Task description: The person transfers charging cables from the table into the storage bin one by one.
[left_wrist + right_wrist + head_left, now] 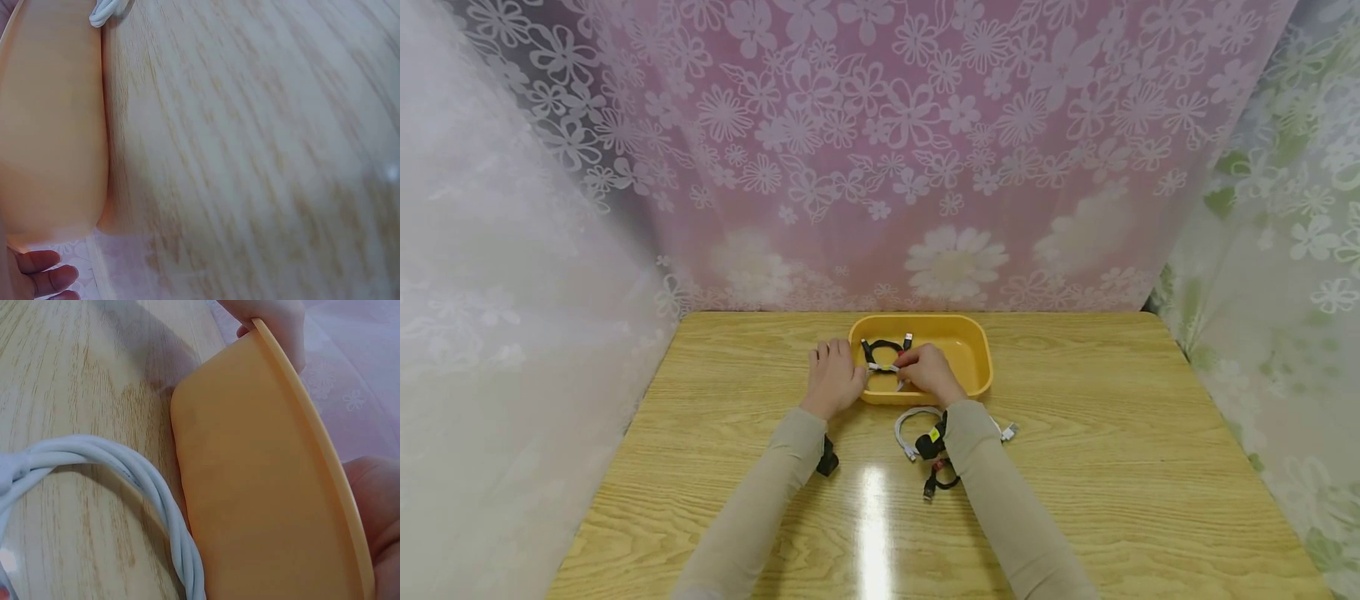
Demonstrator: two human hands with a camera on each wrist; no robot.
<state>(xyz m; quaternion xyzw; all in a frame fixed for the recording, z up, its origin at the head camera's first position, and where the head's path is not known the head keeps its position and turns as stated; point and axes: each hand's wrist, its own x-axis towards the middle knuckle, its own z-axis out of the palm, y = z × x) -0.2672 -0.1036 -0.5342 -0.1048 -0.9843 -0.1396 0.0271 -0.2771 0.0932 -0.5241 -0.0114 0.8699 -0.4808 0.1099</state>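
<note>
A yellow plastic bin stands near the far edge of the table. My left hand holds its left end, thumb at the rim and the other fingers outside, some of them showing past the bin wall in the left wrist view. Inside the bin, at its left part, lie a coiled black cable with a USB plug and a white cable with a yellow tie. My right hand reaches over the near rim and pinches the white cable; its fingertips are hidden behind the rim in the right wrist view.
In front of the bin lie a coiled white cable and a coiled black cable with a red tie, partly under the right forearm. Wrist cameras sit below both wrists. Floral curtains hang behind the wooden table and at both sides.
</note>
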